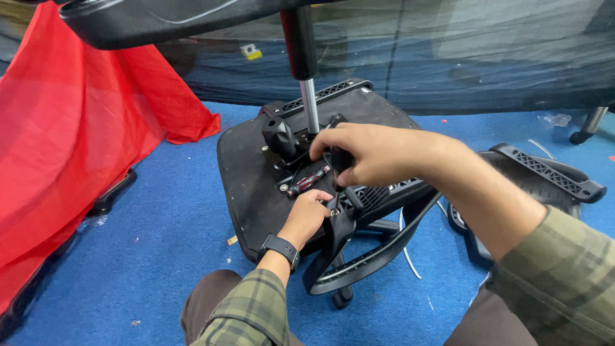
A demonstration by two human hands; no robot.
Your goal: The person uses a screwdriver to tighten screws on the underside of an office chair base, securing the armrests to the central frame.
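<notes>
A person kneeling on the blue carpet floor (128, 256) works on the underside of an upturned office chair seat (246, 173), apparently at the stage of fastening the armrest bracket (339, 230) to the seat's near edge. The right hand (365, 154) is closed around a black tool handle (341, 163) standing over the bracket; the left hand (309, 214), wearing a wristwatch, pinches the bracket just below. A red-and-black screwdriver (311, 181) lies on the seat between the hands. The next move likely calls for steady downward pressure while turning.
</notes>
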